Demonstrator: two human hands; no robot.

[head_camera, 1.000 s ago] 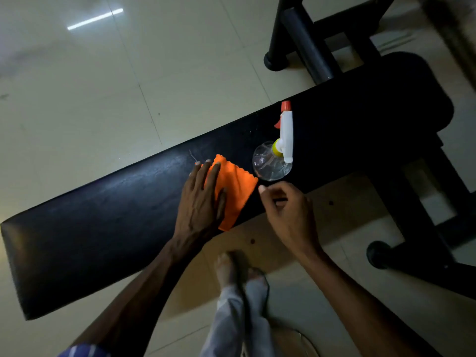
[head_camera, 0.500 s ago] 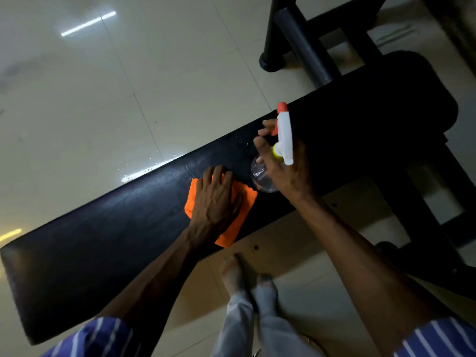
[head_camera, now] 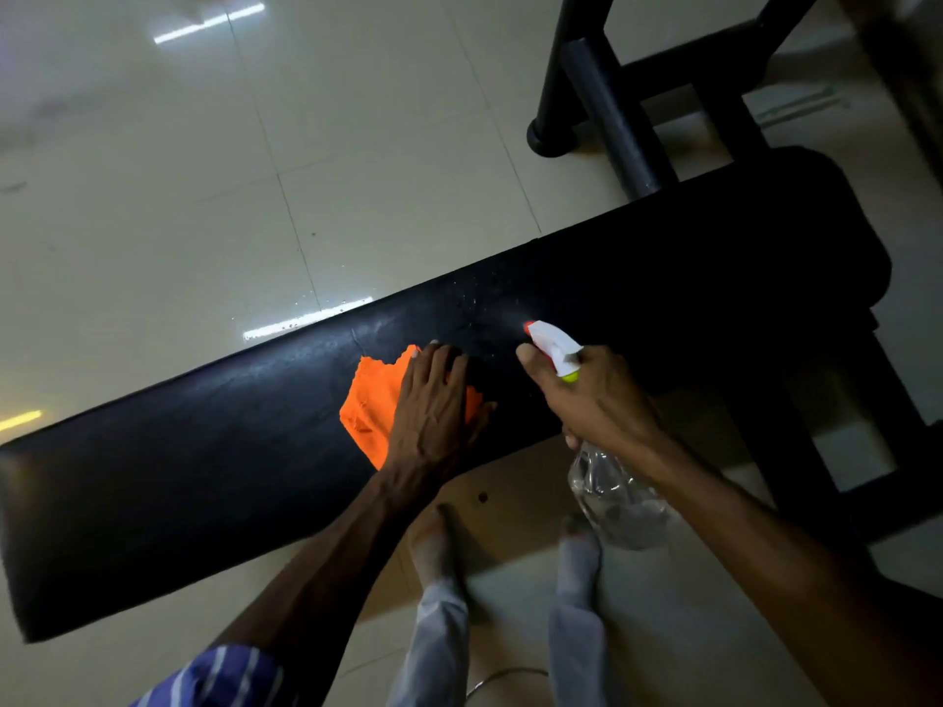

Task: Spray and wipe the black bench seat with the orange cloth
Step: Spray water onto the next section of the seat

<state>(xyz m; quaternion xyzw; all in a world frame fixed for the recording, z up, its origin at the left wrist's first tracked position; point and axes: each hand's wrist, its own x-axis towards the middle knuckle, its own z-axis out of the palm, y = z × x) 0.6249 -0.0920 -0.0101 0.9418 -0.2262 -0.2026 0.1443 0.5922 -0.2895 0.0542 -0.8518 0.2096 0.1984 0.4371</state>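
The long black bench seat (head_camera: 214, 472) runs diagonally across the view. My left hand (head_camera: 433, 410) lies flat on the orange cloth (head_camera: 375, 400) and presses it onto the seat near its middle. My right hand (head_camera: 597, 395) grips a clear spray bottle (head_camera: 612, 494) by the neck, lifted off the bench and tilted. Its white nozzle with the orange tip (head_camera: 548, 339) points at the seat just right of the cloth. Fine droplets (head_camera: 474, 298) speckle the seat there.
The bench's black metal frame and legs (head_camera: 602, 94) stand at the upper right, with another leg (head_camera: 796, 451) at the right. Glossy pale floor tiles (head_camera: 255, 170) lie beyond the seat. My bare feet (head_camera: 433, 543) stand on the floor right beside the bench's near edge.
My right hand took hold of the spray bottle, lifted it off the seat and tilted its nozzle toward the bench. My left hand slid the cloth a little leftward along the seat.
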